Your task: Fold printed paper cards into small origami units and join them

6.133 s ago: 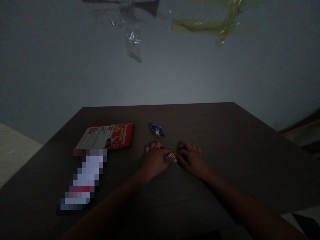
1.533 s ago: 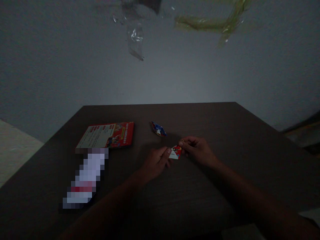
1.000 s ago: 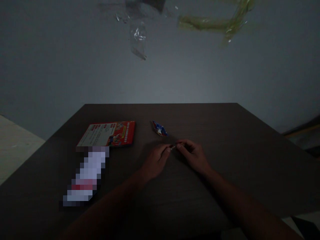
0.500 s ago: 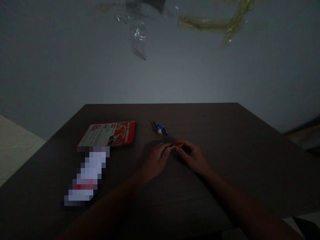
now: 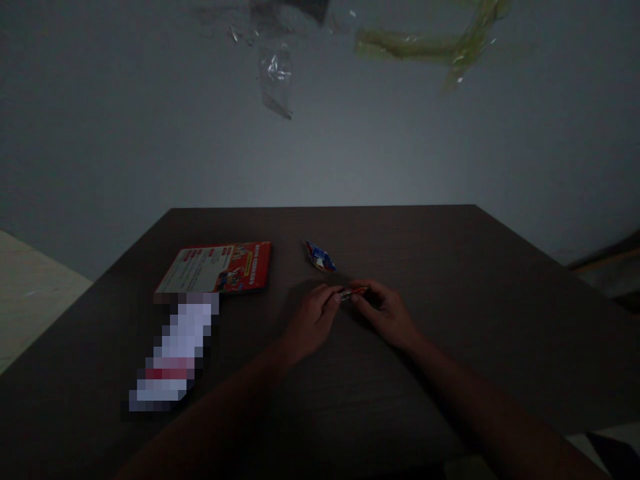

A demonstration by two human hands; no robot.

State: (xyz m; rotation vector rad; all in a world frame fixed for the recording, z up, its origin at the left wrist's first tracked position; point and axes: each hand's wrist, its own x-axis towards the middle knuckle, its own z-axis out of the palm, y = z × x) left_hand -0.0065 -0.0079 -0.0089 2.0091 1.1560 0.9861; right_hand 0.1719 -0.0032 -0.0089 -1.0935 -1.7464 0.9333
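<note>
Red-and-white piece (head view) (image 5: 354,293): may crease or tear if the left hand (image 5: 313,317) and right hand (image 5: 390,313) pull unevenly; a slackened pinch could drop it onto the surface (image 5: 400,243).
Piece and hands: held between the fingertips, at 2 o'clock from the left hand and 10 o'clock from the right.
Left hand: thumb and fingers nearly closed, pinching the near end.
Right hand: fingers curled, thumb pressed to the opposite end.
Blue piece (image 5: 321,258): untouched, at 11 o'clock from both hands' meeting point.

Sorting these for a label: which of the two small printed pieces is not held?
The blue piece, on the table; the left hand and right hand hold the red piece.
</note>
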